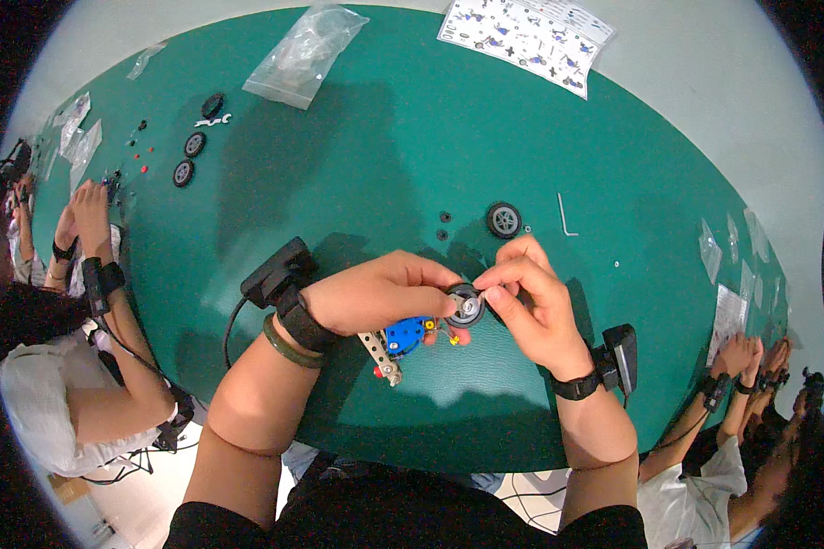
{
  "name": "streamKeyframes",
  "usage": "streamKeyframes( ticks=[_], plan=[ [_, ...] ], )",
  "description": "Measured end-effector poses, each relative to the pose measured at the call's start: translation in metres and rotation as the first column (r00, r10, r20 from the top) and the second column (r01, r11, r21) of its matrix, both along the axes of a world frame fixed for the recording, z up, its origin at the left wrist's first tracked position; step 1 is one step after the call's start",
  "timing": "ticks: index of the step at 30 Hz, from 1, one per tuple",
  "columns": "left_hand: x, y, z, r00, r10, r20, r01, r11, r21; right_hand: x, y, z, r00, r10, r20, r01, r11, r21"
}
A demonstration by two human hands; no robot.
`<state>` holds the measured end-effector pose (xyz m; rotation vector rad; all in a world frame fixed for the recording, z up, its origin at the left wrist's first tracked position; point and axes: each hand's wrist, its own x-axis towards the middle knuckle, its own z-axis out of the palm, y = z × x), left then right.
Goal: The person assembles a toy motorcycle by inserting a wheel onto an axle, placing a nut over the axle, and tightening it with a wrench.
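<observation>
My left hand point(371, 291) is closed around a small toy vehicle model. Its blue plastic body point(405, 338) and perforated metal strip point(375, 348) show below the wrist and fingers. At the thumb tip is a black wheel with a grey hub point(468, 307), held upright with its face toward me. My right hand point(542, 311) pinches thumb and forefinger together at that wheel's right edge; whatever is between them is too small to make out. Just beyond the hands lie a loose black wheel point(504, 220), small black pieces point(443, 219) and a tiny nut point(527, 229).
An L-shaped hex key point(567, 218) lies right of the loose wheel. Farther off are a clear plastic bag point(307, 57) and a printed instruction sheet point(531, 41). Wheels point(195, 144) and a small spanner point(213, 121) lie left. Other people's hands work at left point(89, 212) and right point(732, 355).
</observation>
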<state>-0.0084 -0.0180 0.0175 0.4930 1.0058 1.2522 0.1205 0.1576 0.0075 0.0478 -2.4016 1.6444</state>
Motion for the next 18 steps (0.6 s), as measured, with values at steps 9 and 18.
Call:
streamKeyframes(
  ticks=[9,18],
  plan=[
    [0.005,-0.001,-0.011,0.986,-0.122,-0.11,0.128,0.991,0.048,0.001,-0.008,-0.003,0.996,-0.006,0.091,0.025,0.979,-0.201],
    [0.003,-0.002,-0.011,0.977,-0.103,-0.186,0.128,0.984,0.127,0.0,-0.011,-0.006,0.995,-0.089,-0.055,0.087,0.996,-0.035]
  ],
)
